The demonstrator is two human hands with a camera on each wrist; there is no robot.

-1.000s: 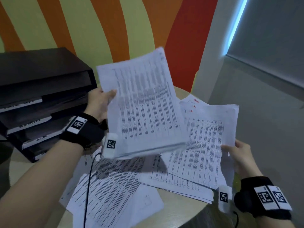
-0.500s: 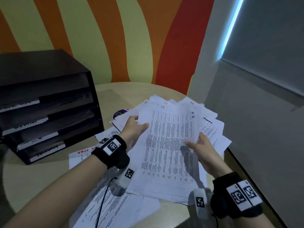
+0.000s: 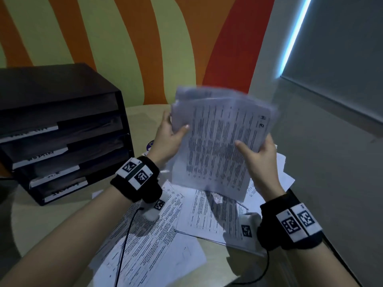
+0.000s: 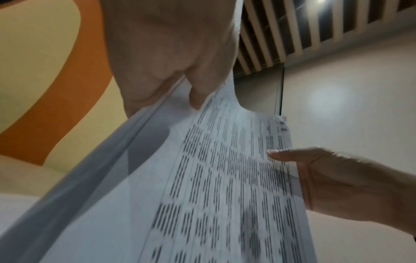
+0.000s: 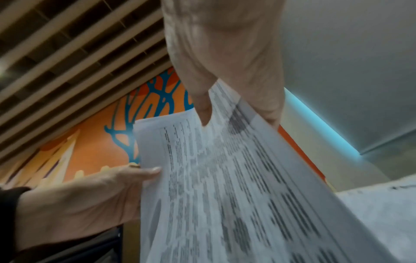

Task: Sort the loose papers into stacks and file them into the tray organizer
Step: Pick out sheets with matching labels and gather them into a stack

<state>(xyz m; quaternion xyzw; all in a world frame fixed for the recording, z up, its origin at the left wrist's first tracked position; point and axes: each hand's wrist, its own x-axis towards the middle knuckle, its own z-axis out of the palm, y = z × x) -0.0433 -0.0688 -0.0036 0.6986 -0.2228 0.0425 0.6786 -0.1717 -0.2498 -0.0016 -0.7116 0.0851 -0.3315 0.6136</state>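
Both hands [image 3: 259, 154] around sheaf [image 3: 217, 146] marked "H R"

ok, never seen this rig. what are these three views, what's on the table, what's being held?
No machine here: a person with bare hands, wearing cameras. The wide picture comes from a head camera looking down; the other two look along each wrist at the fingers. The left hand and right hand each grip one side of a bundle of printed sheets lifted above the round table. More loose papers lie scattered beneath. At the left stands a dark tray organizer with labelled shelves; the labels are too blurred to read.
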